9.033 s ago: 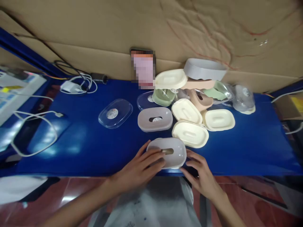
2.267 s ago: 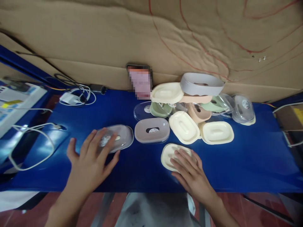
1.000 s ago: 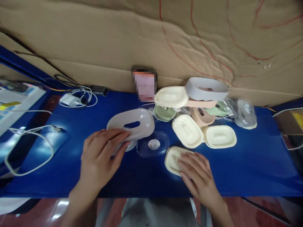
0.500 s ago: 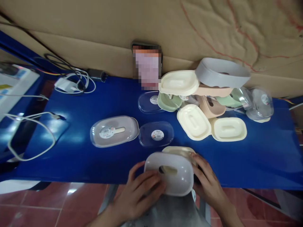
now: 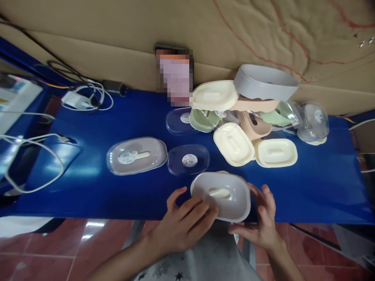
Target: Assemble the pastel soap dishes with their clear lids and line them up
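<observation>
A glossy light-grey oval box (image 5: 234, 203) with a slot in its floor sits at the table's front edge, its inside facing me. Beneath it a cream piece (image 5: 224, 172) peeks out at the far rim, and cream shows through the slot. My left hand (image 5: 187, 220) holds the box at its near left, the fingers reaching over the wall onto the inside and the thumb near the left end. At the right end my right hand (image 5: 262, 218) is open, fingers and thumb spread beside the wall.
Left of centre lies a grey box under a clear lid (image 5: 136, 156), beside a loose clear lid (image 5: 189, 159). Cream lids (image 5: 234, 144), a peach box (image 5: 254, 124), a green box (image 5: 205, 119) and a large grey box (image 5: 265, 82) are heaped at back right. White cables (image 5: 60, 156) lie left.
The grey box has moved onto the cream piece, covering most of it. My right hand has loosened from the cream piece and spread its fingers. The view has shifted slightly.
</observation>
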Available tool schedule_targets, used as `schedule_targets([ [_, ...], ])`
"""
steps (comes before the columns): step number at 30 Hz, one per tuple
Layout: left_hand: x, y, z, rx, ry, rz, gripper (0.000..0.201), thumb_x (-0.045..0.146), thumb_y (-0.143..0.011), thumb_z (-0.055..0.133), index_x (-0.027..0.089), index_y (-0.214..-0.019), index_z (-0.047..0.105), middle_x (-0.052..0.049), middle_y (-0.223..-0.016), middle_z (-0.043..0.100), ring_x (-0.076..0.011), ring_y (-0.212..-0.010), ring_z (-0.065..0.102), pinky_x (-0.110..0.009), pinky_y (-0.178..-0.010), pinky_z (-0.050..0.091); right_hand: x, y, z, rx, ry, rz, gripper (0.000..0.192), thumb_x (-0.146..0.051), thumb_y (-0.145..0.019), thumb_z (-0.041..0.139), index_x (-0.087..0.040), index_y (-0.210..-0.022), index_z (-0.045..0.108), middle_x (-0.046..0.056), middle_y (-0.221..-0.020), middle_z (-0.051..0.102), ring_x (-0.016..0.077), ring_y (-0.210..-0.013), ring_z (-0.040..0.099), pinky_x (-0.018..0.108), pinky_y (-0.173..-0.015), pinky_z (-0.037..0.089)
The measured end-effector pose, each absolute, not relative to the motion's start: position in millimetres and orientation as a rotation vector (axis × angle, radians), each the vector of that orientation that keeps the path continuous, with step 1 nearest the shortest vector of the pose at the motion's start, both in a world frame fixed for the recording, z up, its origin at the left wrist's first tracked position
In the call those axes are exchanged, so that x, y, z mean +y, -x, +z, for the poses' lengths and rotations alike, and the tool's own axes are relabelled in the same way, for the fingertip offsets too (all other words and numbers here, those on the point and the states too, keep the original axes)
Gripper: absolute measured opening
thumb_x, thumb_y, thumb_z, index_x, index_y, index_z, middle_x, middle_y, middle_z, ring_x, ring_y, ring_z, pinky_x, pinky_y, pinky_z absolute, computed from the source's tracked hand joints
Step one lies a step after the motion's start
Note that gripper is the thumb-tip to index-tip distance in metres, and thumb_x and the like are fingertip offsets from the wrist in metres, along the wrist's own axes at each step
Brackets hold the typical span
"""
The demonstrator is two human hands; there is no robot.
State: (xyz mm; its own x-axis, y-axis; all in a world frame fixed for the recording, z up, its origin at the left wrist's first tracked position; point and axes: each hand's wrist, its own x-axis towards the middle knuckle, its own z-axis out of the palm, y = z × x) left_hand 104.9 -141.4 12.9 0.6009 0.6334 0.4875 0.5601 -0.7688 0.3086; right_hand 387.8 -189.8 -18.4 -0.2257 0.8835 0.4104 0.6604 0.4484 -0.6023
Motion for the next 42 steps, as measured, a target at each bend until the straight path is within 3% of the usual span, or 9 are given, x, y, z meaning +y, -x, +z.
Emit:
schedule_targets([
  [3,-144,-105,9,1.014,-2.705,0.844,0.028,0.01,-0.104,0.055,0.022,-0.118,0.077,-0.002,-0.098,0.077,-0.0184,-0.101,0.065,-0.052,-0.133,0.02,-177,-389,-11,-2.127,1.237,0.333,0.079,-0.022,-0.098,0.075,-0.037,-0.167,0.041,0.008,-0.178,0.031,0.035,-0.144,0.061,0.051,-0.11,0.062],
  [6,-143,-108,2,1.006,-2.702,0.76,0.021,0.014,-0.105,0.063,0.02,-0.121,0.075,-0.002,-0.105,0.078,-0.0182,-0.105,0.065,-0.051,-0.133,0.02,-161,-394,-10,-2.26,1.228,0.331,0.068,-0.015,-0.099,0.072,-0.03,-0.162,0.051,0.01,-0.16,0.058,0.0325,-0.142,0.063,0.05,-0.112,0.06],
  [13,-143,-112,-12,0.935,-2.736,0.599,0.032,0.016,-0.103,0.069,0.022,-0.134,0.07,-0.005,-0.121,0.074,-0.0224,-0.121,0.066,-0.056,-0.133,0.028,-154,-401,-16,-2.442,1.134,0.196,0.034,-0.02,-0.099,0.076,-0.019,-0.133,0.071,0.012,-0.147,0.07,0.0279,-0.149,0.056,0.052,-0.125,0.049],
  [20,-121,-90,-4,0.925,-2.652,0.786,0.033,0.012,-0.1,0.066,0.019,-0.132,0.069,-0.01,-0.129,0.073,-0.0247,-0.129,0.066,-0.053,-0.127,0.044,-155,-394,-13,-2.537,1.121,0.186,0.036,-0.013,-0.104,0.064,-0.024,-0.138,0.071,0.002,-0.149,0.07,0.0215,-0.148,0.056,0.049,-0.133,0.037],
  [26,-64,-72,8,1.289,-2.687,0.398,0.058,0.019,-0.101,0.07,0.022,-0.157,0.053,-0.021,-0.167,0.046,-0.0448,-0.158,0.042,-0.066,-0.122,0.046,-155,-396,-12,-2.486,1.09,0.198,0.032,-0.021,-0.104,0.068,-0.02,-0.135,0.072,0.009,-0.143,0.072,0.0269,-0.142,0.059,0.049,-0.123,0.049],
  [31,-54,-79,8,1.267,-2.554,0.611,0.05,0.037,-0.109,0.063,0.022,-0.156,0.052,-0.018,-0.157,0.06,-0.0352,-0.146,0.06,-0.056,-0.117,0.055,-158,-390,-22,-2.276,1.266,0.239,0.049,-0.02,-0.098,0.076,-0.018,-0.145,0.064,0.018,-0.146,0.061,0.0341,-0.145,0.057,0.049,-0.111,0.06],
  [35,-70,-95,10,1.062,-2.537,0.683,0.044,0.04,-0.11,0.061,0.02,-0.149,0.057,-0.015,-0.151,0.065,-0.0306,-0.144,0.062,-0.052,-0.117,0.055,-147,-374,-26,-2.058,1.348,0.348,0.09,-0.023,-0.098,0.078,-0.029,-0.172,0.027,0.02,-0.172,0.03,0.0341,-0.142,0.06,0.055,-0.114,0.06],
  [38,-79,-104,7,0.967,-2.649,0.674,0.038,0.035,-0.108,0.066,0.02,-0.143,0.062,-0.014,-0.15,0.066,-0.0319,-0.148,0.057,-0.058,-0.126,0.045,-133,-365,-23,-2.141,1.373,0.378,0.087,-0.026,-0.101,0.073,-0.038,-0.173,0.025,0.014,-0.18,0.017,0.0366,-0.148,0.056,0.057,-0.113,0.06],
  [42,-81,-104,-2,0.981,-2.608,0.65,0.042,0.033,-0.103,0.073,0.026,-0.143,0.063,-0.017,-0.168,0.045,-0.0378,-0.159,0.042,-0.065,-0.127,0.039,-127,-363,-19,-2.256,1.356,0.386,0.077,-0.023,-0.104,0.067,-0.037,-0.171,0.031,0.01,-0.178,0.029,0.0365,-0.157,0.044,0.056,-0.117,0.057],
])
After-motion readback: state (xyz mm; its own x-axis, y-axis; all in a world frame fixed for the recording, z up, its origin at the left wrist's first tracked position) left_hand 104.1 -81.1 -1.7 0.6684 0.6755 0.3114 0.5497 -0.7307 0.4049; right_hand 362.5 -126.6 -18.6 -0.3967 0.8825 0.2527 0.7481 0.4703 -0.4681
